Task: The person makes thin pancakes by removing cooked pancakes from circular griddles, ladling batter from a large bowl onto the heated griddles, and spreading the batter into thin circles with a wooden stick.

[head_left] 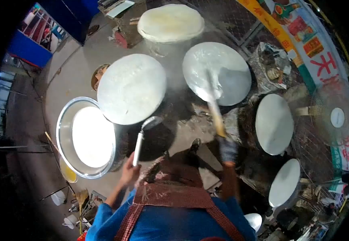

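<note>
My left hand (pixel 130 175) is closed round the white handle of a ladle (pixel 139 144). The ladle's metal bowl hangs just below the left round griddle (pixel 132 88), which is covered with a pale layer. My right hand (pixel 227 152), in a greyish glove and smeared by motion, grips a wooden-handled spreader (pixel 217 118). Its blurred head rests over the griddle (pixel 236 86) ahead of me to the right. White batter (pixel 198 60) coats the left and upper part of that griddle, while its lower right looks grey and bare.
A big metal pot (pixel 66 148) of white batter stands at left. Further round griddles are at the back (pixel 170 24), at right (pixel 274 124) and lower right (pixel 284 182). A fan (pixel 337 116) and a printed banner (pixel 323 64) line the right side. A broom (pixel 82 199) lies lower left.
</note>
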### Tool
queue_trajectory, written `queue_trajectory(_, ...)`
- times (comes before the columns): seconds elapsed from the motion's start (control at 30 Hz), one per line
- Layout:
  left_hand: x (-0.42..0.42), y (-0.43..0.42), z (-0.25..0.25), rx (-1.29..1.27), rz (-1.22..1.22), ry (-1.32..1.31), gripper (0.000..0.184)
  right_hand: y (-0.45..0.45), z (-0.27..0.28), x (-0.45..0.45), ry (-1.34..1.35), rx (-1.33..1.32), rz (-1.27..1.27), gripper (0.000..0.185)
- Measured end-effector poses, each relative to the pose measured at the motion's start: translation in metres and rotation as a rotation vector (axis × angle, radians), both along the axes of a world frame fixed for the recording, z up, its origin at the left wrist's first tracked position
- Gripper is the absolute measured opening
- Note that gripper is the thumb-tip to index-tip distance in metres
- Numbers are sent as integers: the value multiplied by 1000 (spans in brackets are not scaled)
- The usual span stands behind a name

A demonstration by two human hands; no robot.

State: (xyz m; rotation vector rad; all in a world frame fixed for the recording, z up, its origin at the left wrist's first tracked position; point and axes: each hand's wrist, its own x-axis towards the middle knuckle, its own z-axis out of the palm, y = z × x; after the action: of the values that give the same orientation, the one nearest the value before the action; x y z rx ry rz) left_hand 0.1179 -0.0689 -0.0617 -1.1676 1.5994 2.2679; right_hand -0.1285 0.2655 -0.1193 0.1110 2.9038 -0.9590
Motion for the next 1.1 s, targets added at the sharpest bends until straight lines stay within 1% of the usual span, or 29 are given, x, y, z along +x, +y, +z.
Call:
queue_trajectory(0.03, 4, -3, 6, -67, -51, 7, 67, -38, -24, 5, 20, 106, -37, 29)
queue_trajectory(0.07, 10, -7, 12, 97, -12, 87, 68, -66, -39, 5, 26, 221, -56, 30)
queue_trajectory(0.1, 15, -8, 25, 44, -57, 56, 68, -84, -50, -6, -4, 338, -29, 31)
queue_trajectory(0.13, 18, -10, 37, -9, -103, 25, 67, -84, -49, -9, -71, 396, 32, 31)
queue_trajectory(0.17, 26, -15, 39, 12, -118, -10, 65, -74, -43, -6, -121, 441, 93, 32)
queue_trajectory(0.2, 36, -19, 36, 172, -55, 46, 66, -55, -30, 3, -141, 463, 144, 32)
queue_trajectory(0.23, 41, -19, 35, 121, -62, 74, 66, -35, -16, 14, -111, 450, 150, 33)
queue_trajectory(0.27, 36, -16, 49, 113, -67, 47, 66, -17, -7, 22, -41, 407, 117, 34)
queue_trajectory(0.3, 34, -11, 61, 109, -65, 22, 67, -3, -5, 25, 146, 234, 35, 32)
queue_trajectory(0.37, 43, -11, 53, 231, -28, 56, 64, -29, 8, 19, -88, -26, -129, 34)
queue_trajectory(0.4, 42, -6, 55, 298, 43, 35, 63, -53, -2, 2, -212, 160, -309, 46)
queue_trajectory(0.43, 39, -2, 57, 360, 116, 24, 63, -79, -22, -3, -103, 339, -221, 48)
queue_trajectory(0.47, 40, -4, 53, 425, 63, 69, 65, -94, -43, -16, 9, 512, -130, 51)
queue_trajectory(0.5, 42, -5, 54, 500, 68, 91, 65, -96, -59, -33, -380, 422, 75, 46)
queue_trajectory(0.53, 46, -2, 53, 468, 83, 100, 65, -84, -52, -25, -334, 392, 106, 44)
queue_trajectory(0.57, 48, -4, 49, 427, 88, 113, 64, -64, -27, -20, -313, 300, 58, 42)
queue_trajectory(0.6, 51, -4, 40, 428, 127, 116, 65, -43, 1, -21, -345, 167, -37, 40)
queue_trajectory(0.63, 42, 1, 55, 410, 56, 147, 64, -23, 24, -21, -394, 38, -136, 38)
queue_trajectory(0.7, 39, 3, 49, 436, 75, 141, 62, 17, -2, -33, -53, 19, -97, 25)
queue_trajectory(0.73, 37, 6, 45, 469, 106, 138, 59, 14, -38, -52, 37, -327, -205, 28)
queue_trajectory(0.77, 29, 11, 47, 439, 104, 126, 56, -10, -14, -59, 29, -98, -171, 30)
queue_trajectory(0.8, 27, 14, 37, 505, 122, 123, 53, -23, -75, -78, 1, 350, 50, 33)
queue_trajectory(0.87, 14, 16, 27, 604, 113, 149, 47, -51, -73, -79, 112, 577, 245, 36)
queue_trajectory(0.9, 9, 20, 29, 641, 90, 156, 44, -34, -66, -70, 3, 416, 195, 36)
queue_trajectory(0.93, 7, 18, 26, 676, 83, 107, 48, -19, -50, -59, -98, 252, 128, 36)
queue_trajectory(0.97, 9, 17, 21, 704, 141, 67, 51, -3, -34, -48, -188, 104, 47, 36)
queue_trajectory(1.0, 1, 18, 29, 692, 84, 112, 51, 15, -10, -60, -317, 155, -14, 34)
queue_trajectory(1.03, -1, 22, 39, 686, 38, 140, 52, 48, -58, -87, -181, 16, -80, 32)
queue_trajectory(1.1, -6, 22, 30, 723, 107, 96, 51, 34, 39, -83, -163, -37, -209, 35)
